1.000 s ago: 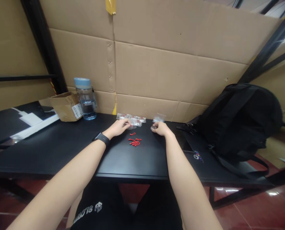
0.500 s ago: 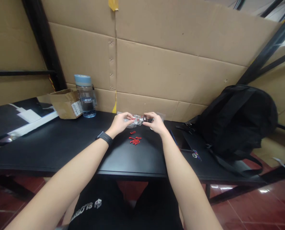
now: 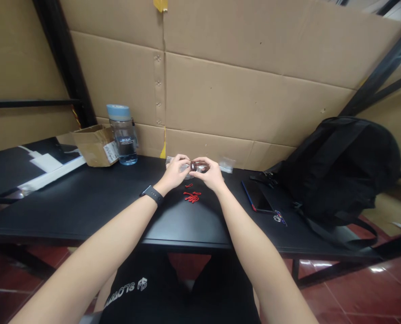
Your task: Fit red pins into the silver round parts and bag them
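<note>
My right hand [image 3: 209, 172] is closed, thumb and fingers pinching a small, shiny, dark brown round piece [image 3: 193, 166] just above the table. Facing it, my left hand [image 3: 177, 171] has its thumb and fingertips drawn together at the left side of the brown piece. What lies between those fingertips is too small to make out. Clear plastic bags [image 3: 226, 164] lie behind and around both hands, partly hidden by them. Just below the hands is a loose pile of several small red cord loops [image 3: 191, 197], with a single red loop [image 3: 188, 185] apart from it.
A phone [image 3: 258, 197] and a keyring [image 3: 279, 218] lie to the right, before a black backpack [image 3: 342, 175]. On the left stand a water bottle [image 3: 124, 137], an open cardboard box [image 3: 95, 146] and a power strip [image 3: 53, 174]. A cardboard wall [image 3: 234, 99] closes off the back.
My right hand has moved left with the brown piece, bringing it up to my left fingertips. The clear bag at the right and the phone are now less covered. The view has shifted slightly.
</note>
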The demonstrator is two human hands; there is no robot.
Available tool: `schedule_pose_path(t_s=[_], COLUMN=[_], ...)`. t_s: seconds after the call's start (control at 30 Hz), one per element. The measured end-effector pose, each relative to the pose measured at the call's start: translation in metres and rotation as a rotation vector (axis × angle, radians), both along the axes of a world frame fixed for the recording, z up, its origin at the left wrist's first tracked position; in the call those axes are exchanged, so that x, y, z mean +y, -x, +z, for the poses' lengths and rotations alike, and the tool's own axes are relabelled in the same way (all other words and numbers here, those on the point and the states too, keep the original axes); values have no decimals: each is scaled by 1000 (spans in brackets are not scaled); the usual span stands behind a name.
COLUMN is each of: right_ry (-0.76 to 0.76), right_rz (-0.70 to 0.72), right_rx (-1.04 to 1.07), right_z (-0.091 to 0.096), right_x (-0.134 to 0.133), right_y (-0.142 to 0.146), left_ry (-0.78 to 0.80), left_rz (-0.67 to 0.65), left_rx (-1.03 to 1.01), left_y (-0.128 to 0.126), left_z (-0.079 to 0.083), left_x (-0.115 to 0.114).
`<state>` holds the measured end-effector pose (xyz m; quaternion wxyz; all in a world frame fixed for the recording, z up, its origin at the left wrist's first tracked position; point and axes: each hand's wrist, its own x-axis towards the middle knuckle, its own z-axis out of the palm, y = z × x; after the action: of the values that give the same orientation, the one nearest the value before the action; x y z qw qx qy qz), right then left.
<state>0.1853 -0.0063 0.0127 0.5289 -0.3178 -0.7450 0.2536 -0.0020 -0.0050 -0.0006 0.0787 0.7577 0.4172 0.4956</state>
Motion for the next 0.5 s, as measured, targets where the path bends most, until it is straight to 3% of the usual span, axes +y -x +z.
schedule_pose_path(t_s=[0.2,0.33,0.5], right_ry=[45,112,183], right_rz=[58,67,7], right_rx=[43,97,169], right_z=[-1,-4,-6], right_x=[1,3,2], right_y=[-1,3,6], left_ry=[-8,-20,-150], left_rz=[11,100,183], left_rx=[20,18,125], left_y=[0,-2,-6], left_z=[2,3,5], left_x=[-3,-8,-16])
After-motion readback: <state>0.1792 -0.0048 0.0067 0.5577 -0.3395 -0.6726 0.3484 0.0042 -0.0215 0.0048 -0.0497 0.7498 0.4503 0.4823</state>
